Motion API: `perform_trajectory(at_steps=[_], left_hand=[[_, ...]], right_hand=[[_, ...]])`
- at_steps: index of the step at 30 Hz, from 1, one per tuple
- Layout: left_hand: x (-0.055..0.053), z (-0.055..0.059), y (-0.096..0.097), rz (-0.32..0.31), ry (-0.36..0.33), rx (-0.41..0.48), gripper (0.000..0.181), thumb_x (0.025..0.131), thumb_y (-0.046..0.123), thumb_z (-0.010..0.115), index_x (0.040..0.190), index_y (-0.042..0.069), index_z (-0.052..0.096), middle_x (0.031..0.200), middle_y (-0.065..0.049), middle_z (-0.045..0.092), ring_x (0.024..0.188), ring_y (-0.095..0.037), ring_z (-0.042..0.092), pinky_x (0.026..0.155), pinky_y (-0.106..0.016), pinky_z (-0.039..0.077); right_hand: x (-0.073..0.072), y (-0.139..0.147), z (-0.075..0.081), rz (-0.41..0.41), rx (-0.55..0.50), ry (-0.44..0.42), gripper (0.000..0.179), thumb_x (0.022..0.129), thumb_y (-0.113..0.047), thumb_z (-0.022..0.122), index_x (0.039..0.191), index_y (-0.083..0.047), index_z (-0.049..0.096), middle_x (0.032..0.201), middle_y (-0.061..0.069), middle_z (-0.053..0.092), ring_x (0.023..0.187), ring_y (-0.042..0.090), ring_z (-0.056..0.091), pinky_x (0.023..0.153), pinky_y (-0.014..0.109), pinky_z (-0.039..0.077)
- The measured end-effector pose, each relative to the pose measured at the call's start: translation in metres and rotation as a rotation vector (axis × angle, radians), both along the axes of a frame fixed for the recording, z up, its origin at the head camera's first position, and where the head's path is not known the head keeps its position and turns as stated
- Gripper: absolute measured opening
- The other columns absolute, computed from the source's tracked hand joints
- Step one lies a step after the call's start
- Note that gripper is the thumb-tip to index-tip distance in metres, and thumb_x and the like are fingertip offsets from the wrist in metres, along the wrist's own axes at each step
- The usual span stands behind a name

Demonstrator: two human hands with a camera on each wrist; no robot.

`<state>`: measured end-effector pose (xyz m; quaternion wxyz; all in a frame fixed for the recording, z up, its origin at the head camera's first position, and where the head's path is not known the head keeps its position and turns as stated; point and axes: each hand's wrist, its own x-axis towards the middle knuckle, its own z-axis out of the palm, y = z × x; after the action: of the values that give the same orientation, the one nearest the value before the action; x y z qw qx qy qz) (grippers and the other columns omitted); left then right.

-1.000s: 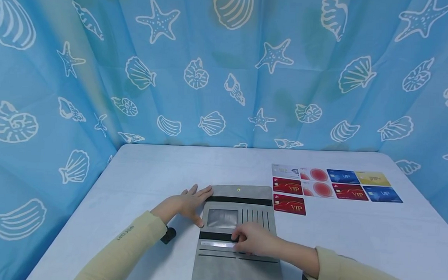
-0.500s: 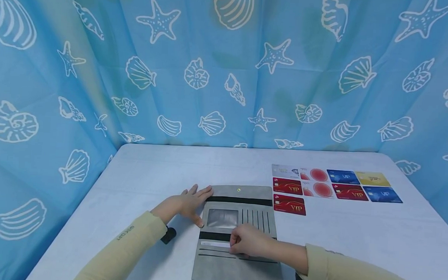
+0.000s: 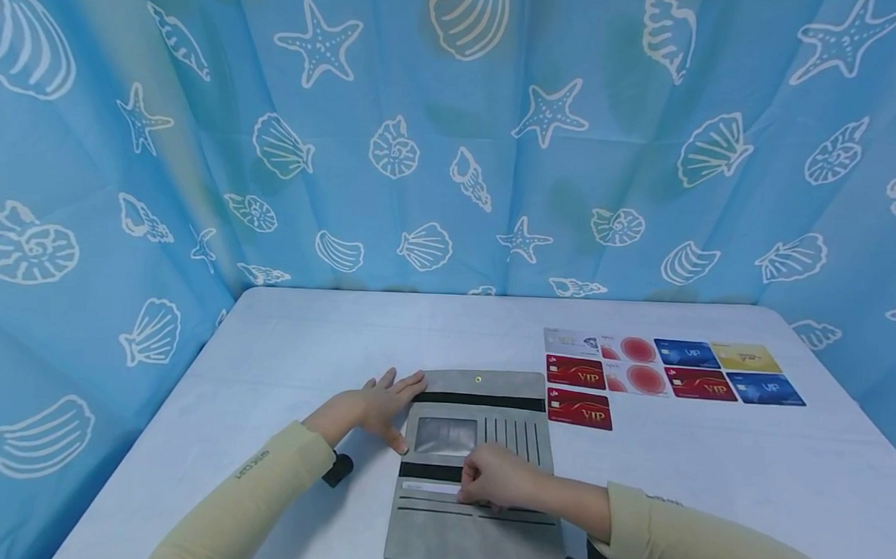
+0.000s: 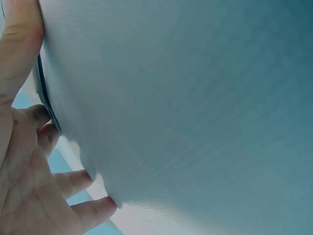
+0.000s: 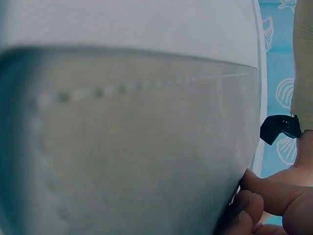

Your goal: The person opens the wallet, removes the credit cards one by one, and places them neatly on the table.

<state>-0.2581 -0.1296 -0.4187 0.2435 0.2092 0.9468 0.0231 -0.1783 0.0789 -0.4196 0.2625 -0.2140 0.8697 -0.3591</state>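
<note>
A grey long wallet (image 3: pixel 474 547) lies unfolded on the white table, with a clear window and several card slots. Spread fingers of my left hand (image 3: pixel 373 405) rest along its upper left edge; the left wrist view shows that hand's thumb (image 4: pixel 19 44) at the wallet's side. A pale card (image 3: pixel 430 487) shows as a narrow strip in a slot below the black band. My right hand (image 3: pixel 503 479) pinches the strip's right end between thumb and curled fingers, covering that end. In the right wrist view, the thumb (image 5: pixel 274 191) sits low beside the wallet's stitched grey surface (image 5: pixel 146 147).
Several cards lie in rows at the back right, among them a red VIP card (image 3: pixel 580 409) close to the wallet, a blue card (image 3: pixel 766 388) and a yellow card (image 3: pixel 747 357). A blue shell-print curtain (image 3: pixel 454 146) hangs behind the white table (image 3: pixel 303 331).
My right hand and forearm have shifted slightly left, and its fingers have closed over the card's right end. The card's strip looks less shiny. My left hand has stayed in place.
</note>
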Motion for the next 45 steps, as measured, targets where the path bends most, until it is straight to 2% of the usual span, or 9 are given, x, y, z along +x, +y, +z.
perform_trajectory(at_steps=[4, 16, 33, 38, 45], left_hand=[[0.002, 0.003, 0.001, -0.01, 0.007, 0.002, 0.104, 0.069, 0.045, 0.074, 0.148, 0.016, 0.013, 0.155, 0.001, 0.005, 0.14, -0.034, 0.002, 0.11, -0.053, 0.012], [-0.001, 0.001, -0.001, -0.012, -0.001, 0.017, 0.104, 0.07, 0.044, 0.074, 0.148, 0.015, 0.013, 0.155, -0.001, 0.005, 0.14, -0.035, 0.001, 0.111, -0.053, 0.011], [0.001, 0.001, -0.001, -0.004, 0.004, 0.024, 0.104, 0.069, 0.043, 0.075, 0.148, 0.015, 0.014, 0.155, -0.001, 0.006, 0.14, -0.035, 0.002, 0.11, -0.053, 0.011], [0.002, 0.001, -0.002, -0.007, -0.003, 0.034, 0.103, 0.069, 0.042, 0.075, 0.148, 0.015, 0.014, 0.155, -0.001, 0.006, 0.14, -0.035, 0.002, 0.11, -0.053, 0.011], [0.001, -0.001, -0.002, -0.014, 0.005, 0.027, 0.104, 0.069, 0.044, 0.075, 0.148, 0.016, 0.013, 0.155, 0.0, 0.005, 0.14, -0.034, 0.001, 0.111, -0.053, 0.011]], right_hand=[[-0.001, 0.0, 0.0, -0.017, -0.008, -0.009, 0.015, 0.079, -0.012, 0.07, 0.068, -0.01, 0.06, 0.055, -0.003, 0.05, 0.046, 0.008, 0.047, 0.043, 0.02, 0.042], [-0.004, 0.0, 0.002, 0.0, 0.044, 0.027, 0.02, 0.08, -0.013, 0.069, 0.064, -0.01, 0.058, 0.05, -0.003, 0.048, 0.042, 0.008, 0.045, 0.041, 0.019, 0.038], [-0.006, -0.005, 0.007, 0.004, 0.133, 0.001, 0.02, 0.086, -0.013, 0.062, 0.069, -0.009, 0.054, 0.054, 0.0, 0.049, 0.045, 0.011, 0.047, 0.044, 0.024, 0.044], [-0.01, -0.004, 0.006, -0.007, 0.133, -0.041, 0.019, 0.089, -0.014, 0.057, 0.071, -0.01, 0.053, 0.051, 0.0, 0.051, 0.041, 0.01, 0.047, 0.042, 0.022, 0.044], [-0.017, 0.0, 0.005, -0.04, 0.067, -0.166, 0.016, 0.094, -0.016, 0.05, 0.08, -0.008, 0.052, 0.051, 0.001, 0.053, 0.037, 0.009, 0.046, 0.037, 0.017, 0.039]])
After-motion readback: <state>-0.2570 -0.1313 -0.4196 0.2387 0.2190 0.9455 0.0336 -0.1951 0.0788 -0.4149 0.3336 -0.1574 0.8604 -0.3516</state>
